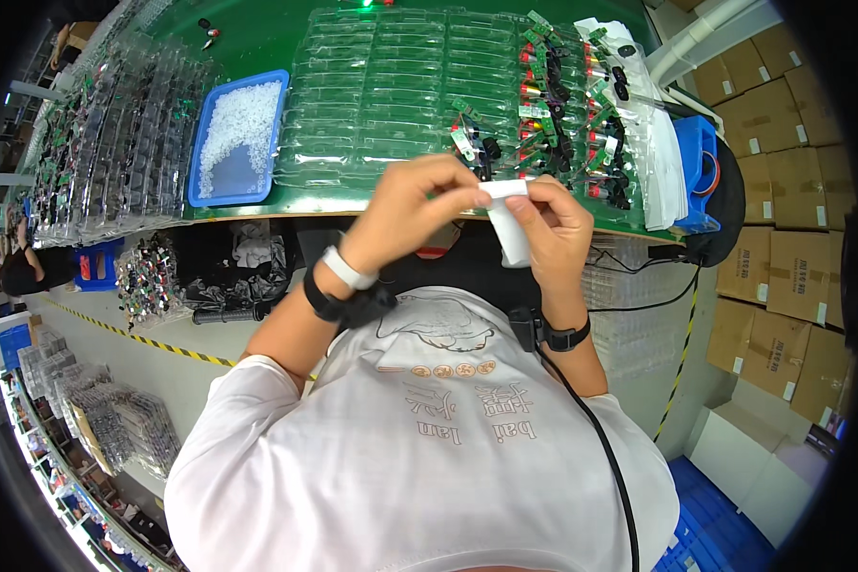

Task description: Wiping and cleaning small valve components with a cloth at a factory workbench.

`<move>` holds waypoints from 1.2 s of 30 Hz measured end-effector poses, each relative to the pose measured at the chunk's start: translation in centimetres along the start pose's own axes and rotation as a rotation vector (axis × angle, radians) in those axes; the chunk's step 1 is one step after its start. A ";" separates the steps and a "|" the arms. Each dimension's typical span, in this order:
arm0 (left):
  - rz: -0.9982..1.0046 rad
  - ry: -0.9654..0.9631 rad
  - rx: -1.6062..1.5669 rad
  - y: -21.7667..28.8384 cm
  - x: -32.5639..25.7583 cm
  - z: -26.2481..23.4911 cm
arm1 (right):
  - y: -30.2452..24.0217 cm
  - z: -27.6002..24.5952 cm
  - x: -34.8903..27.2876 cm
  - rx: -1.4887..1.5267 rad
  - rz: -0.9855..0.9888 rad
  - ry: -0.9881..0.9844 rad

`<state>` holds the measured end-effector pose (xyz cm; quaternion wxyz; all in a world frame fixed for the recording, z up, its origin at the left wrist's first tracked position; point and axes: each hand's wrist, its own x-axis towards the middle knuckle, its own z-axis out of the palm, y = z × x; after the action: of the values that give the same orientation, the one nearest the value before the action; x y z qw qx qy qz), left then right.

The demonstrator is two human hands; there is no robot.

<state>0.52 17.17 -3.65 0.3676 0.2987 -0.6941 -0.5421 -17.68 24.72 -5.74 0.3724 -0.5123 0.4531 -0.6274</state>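
Over the near edge of the bench, both my hands meet at a folded white paper-like strip (513,238). My right hand (558,229) grips it between thumb and fingers, and one end hangs down below. My left hand (415,205) pinches at its upper left corner with thumb and forefinger. Just beyond the hands lies a clear plastic blister tray (381,105) with rows of slots. Its right columns hold small assemblies (543,114) with green circuit boards, red parts and black wires; its left columns hold none. A single assembly (465,141) lies near my fingertips.
A blue tray (202,143) of small white plastic pieces sits left on the green bench (248,38). Stacked filled blister trays (114,143) stand further left. At right are white sheets (663,162), a blue bin (696,172) and cardboard boxes (772,114). A black cable (591,419) runs down my front.
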 end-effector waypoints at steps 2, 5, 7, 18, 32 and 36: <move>0.076 -0.107 0.306 -0.3 2.7 -1.6 | 0.3 -1.1 -0.2 0.056 0.039 0.064; 0.142 -0.090 0.568 -1.2 7.9 -2.9 | 0.7 -2.5 -0.6 0.110 0.106 0.113; 0.368 -0.186 0.873 -2.9 11.0 -3.2 | 1.0 -3.3 -0.5 0.145 0.191 0.137; 0.372 -0.567 1.261 -3.7 13.6 -1.3 | 1.1 -6.2 -0.1 0.215 0.215 0.159; 0.324 0.263 -0.693 0.1 5.0 -6.5 | 0.0 -4.7 2.7 0.285 0.281 0.119; 0.095 0.006 -0.909 -1.2 2.5 -5.2 | -3.2 0.1 6.1 0.255 0.050 -0.201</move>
<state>3.48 12.05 -3.58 0.4877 0.0765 -0.3978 -0.7733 -18.74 20.05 -0.82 0.4933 -0.5095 0.3429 -0.6160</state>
